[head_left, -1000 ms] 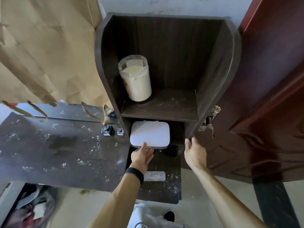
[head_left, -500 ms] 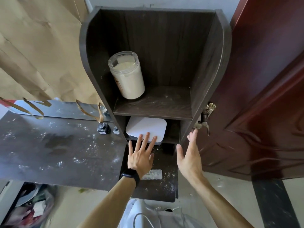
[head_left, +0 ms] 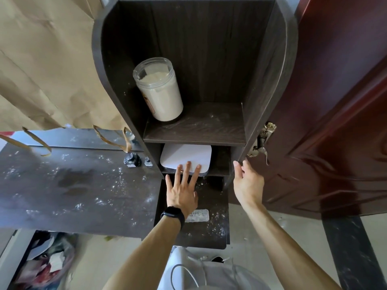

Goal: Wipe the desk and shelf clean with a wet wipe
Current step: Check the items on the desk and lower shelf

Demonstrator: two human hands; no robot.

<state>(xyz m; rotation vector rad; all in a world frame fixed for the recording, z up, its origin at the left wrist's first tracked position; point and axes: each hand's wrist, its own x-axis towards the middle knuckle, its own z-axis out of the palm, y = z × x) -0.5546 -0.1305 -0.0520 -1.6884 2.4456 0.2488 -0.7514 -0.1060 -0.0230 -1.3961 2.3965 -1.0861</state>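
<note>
- Dark wood-grain shelf (head_left: 270,80) stands upright at the right end of the worktop (head_left: 73,185), directly beside a red-brown door (head_left: 335,122).
- Upper compartment: a clear jar (head_left: 159,91) of pale powder, set against the left wall and leaning slightly to the left; the board under it shows faint white smears.
- Lower compartment: a flat white box (head_left: 186,158) with rounded corners, its front edge level with the opening.
- Left hand (head_left: 182,191), with a black wristband (head_left: 172,214): fingers straight and spread, fingertips resting on the front of the white box, gripping nothing.
- Right hand (head_left: 248,185): closed on the front edge of the shelf's right side panel, thumb on the inner face, just below the door handle (head_left: 261,143).
- Both hands are apart, one on each side of the lower opening.
- White specks and a darker smudge cover the worktop; a small ink bottle (head_left: 131,160) stands at its back, touching the shelf's left wall.
- Lower board (head_left: 209,229) beneath the shelf, also speckled, carries a small pale packet (head_left: 198,215) by the left wrist; what it is cannot be told.
- Brown paper (head_left: 41,59) hangs behind the worktop.
</note>
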